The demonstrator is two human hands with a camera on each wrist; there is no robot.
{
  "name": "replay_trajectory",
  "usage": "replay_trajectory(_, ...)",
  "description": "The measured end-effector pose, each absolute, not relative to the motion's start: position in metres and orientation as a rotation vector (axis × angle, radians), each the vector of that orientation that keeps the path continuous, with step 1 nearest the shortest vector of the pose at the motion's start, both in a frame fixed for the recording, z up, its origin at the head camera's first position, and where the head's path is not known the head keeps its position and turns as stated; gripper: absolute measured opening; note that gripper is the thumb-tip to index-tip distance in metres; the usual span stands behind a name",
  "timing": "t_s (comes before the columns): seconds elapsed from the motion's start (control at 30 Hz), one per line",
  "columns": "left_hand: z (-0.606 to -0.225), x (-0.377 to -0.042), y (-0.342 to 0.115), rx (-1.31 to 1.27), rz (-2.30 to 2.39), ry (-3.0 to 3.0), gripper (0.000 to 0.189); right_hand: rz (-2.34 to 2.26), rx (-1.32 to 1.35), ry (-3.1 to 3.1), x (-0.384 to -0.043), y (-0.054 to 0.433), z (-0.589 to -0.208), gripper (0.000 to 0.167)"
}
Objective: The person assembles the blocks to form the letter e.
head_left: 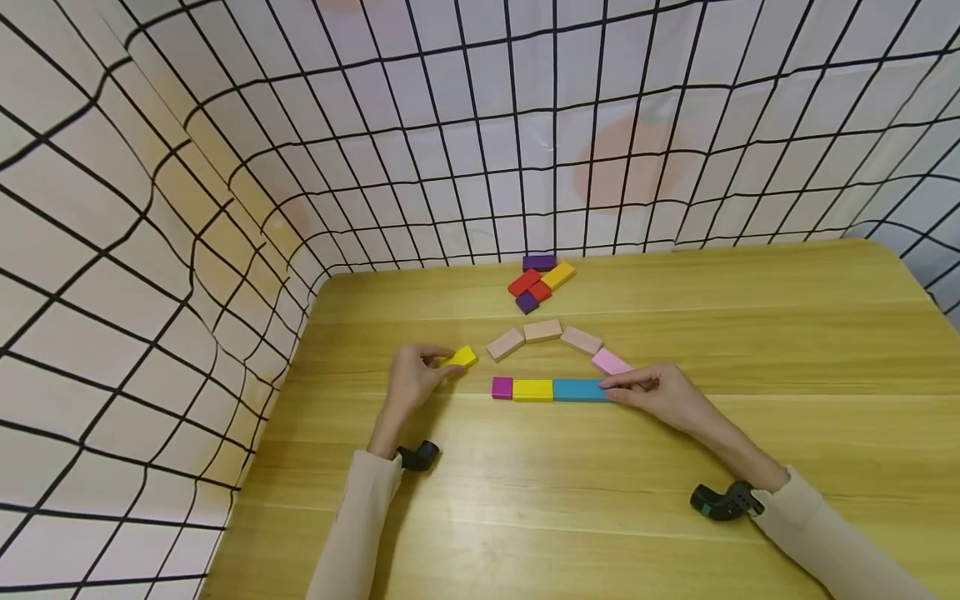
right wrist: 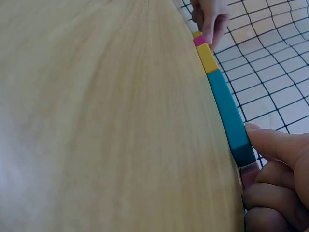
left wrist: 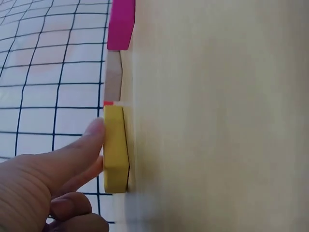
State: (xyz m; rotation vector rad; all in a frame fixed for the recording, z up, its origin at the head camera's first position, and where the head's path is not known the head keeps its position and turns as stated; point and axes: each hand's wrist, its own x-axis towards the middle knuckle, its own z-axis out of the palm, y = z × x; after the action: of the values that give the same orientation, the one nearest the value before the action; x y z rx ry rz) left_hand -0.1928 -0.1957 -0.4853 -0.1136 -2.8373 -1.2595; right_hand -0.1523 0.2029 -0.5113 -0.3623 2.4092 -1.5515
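Observation:
My left hand (head_left: 411, 379) pinches a yellow block (head_left: 461, 357) between thumb and fingers, at the left end of a curved line of blocks. In the left wrist view, the thumb presses along that yellow block's (left wrist: 116, 150) side. Over on the right, my right hand (head_left: 663, 396) grips the right end of a long blue block (head_left: 577, 390), its thumb on the near side. That blue block ends a straight row with another yellow block (head_left: 533, 391) and a magenta block (head_left: 502, 388). A pink block (head_left: 611, 361) lies just behind the right fingers, partly hidden.
Three pale wooden blocks (head_left: 542, 331) form the arc behind the row. Farther back is a loose group of red blocks (head_left: 524, 282), purple blocks (head_left: 539, 263) and an orange-yellow block (head_left: 558, 275). A grid-patterned cloth (head_left: 450, 167) borders the wooden table (head_left: 525, 517) at the back and left.

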Motion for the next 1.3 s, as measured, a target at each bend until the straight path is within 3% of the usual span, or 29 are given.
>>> replay_trajectory(0.4, -0.496, -0.19, -0.216, -0.336, -1.683, -2.79, 0.024, -1.545, -0.345, 2.408, -0.151, 0.202, -0.509, 0.021)
replay_trajectory(0.67, -0.496, -0.19, -0.212, -0.208, -1.637, -2.794, 0.025, -1.546, -0.349, 2.403, -0.151, 0.201, -0.51, 0.02)
replay_trajectory(0.97, -0.484, -0.179, -0.185, 0.022, -1.178, -2.869, 0.029, -1.563, -0.356, 2.403, -0.152, 0.203, -0.509, 0.019)
replay_trajectory(1.1, -0.486, -0.179, -0.182, -0.044, -1.2, -2.84, 0.029, -1.56, -0.35, 2.401, -0.152, 0.203, -0.509, 0.02)
replay_trajectory(1.3, -0.492, -0.182, -0.195, -0.232, -1.608, -2.763, 0.019, -1.559, -0.356, 2.394, -0.152, 0.203, -0.509, 0.02)
